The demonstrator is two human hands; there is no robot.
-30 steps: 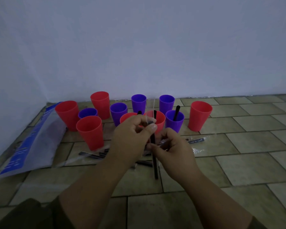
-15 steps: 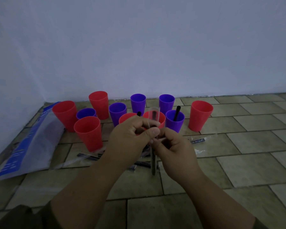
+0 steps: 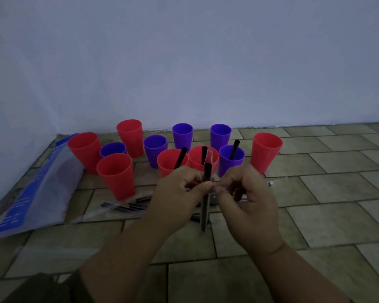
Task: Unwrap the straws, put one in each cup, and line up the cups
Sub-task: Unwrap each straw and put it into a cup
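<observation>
The left hand [image 3: 179, 199] pinches the black straw [image 3: 204, 207] upright just in front of the cups [image 3: 116, 178] on the floor [image 3: 337, 193]. That steadies it while the right hand [image 3: 251, 201] pinches the clear wrapper [image 3: 210, 155], seemingly to strip it. 3 of 11 cups hold straws.

No legible text. Blue plastic bag [image 3: 31, 193] at left carries pale print, too blurred and dim to read.

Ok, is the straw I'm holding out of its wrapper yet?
Partly: the straw pokes bare and black above the left hand, its lower length looks sheathed in clear wrapper.
</observation>
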